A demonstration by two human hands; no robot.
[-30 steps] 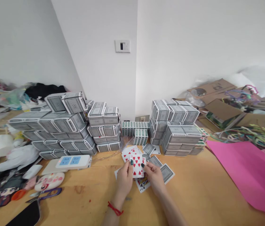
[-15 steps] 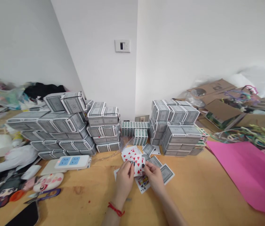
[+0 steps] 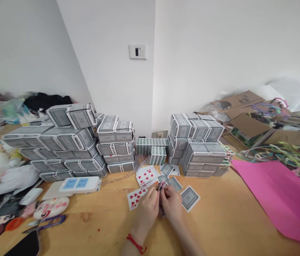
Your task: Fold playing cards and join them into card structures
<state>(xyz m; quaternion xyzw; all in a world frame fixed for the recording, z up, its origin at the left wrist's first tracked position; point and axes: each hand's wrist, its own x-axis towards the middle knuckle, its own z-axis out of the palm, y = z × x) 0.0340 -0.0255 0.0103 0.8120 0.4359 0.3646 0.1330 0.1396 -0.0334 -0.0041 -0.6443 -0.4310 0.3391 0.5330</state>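
Packet of cards (image 3: 161, 192) is pinched between both hands, edge-on to the camera, low over the table (image 3: 232, 220) near its front centre. Left hand (image 3: 147, 209) is curled nearly closed, fingertips on the packet's left side. Right hand (image 3: 172, 203) does the same on the right side, so both grip it and neither holds anything else. Can't tell the card count or whether the edges are squared.

Just left of the left hand lies a face-up heart card (image 3: 136, 196), with a fan of face-up red cards (image 3: 146, 175) beyond it. A face-down card (image 3: 189, 198) lies loose just right of the right hand. Stacks of boxed decks (image 3: 72, 145) stand behind, and a pink sheet (image 3: 277, 199) lies well off to the right.

Risk as I read it: fingertip-only grip on thin edges — an uneven squeeze could bow the packet and spill cards onto the loose ones, mixing them. Left hand is also close to the heart card — a small sweep could shove it.
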